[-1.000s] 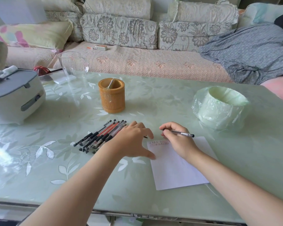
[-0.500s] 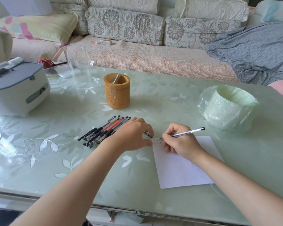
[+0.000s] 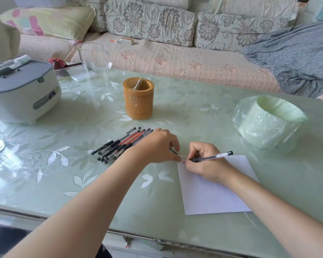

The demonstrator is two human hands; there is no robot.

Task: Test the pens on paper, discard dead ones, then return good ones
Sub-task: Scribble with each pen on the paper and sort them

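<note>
Now my right hand (image 3: 207, 164) grips a pen (image 3: 213, 157), tip on the paper (image 3: 213, 198) corner, while my left hand (image 3: 157, 148) lies palm-down, loose, thumb pinning that corner beside the spare pens (image 3: 119, 146) on the counter (image 3: 63, 183).

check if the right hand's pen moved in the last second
Yes. The pen in the right hand came nearer: tip once past the far edge of the paper, now on its far left corner.

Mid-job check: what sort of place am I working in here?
Most likely a home living room: a floral cushioned sofa stands behind a leaf-patterned table, grey cloth lies heaped on the sofa, and a small white appliance sits on the table.
</note>
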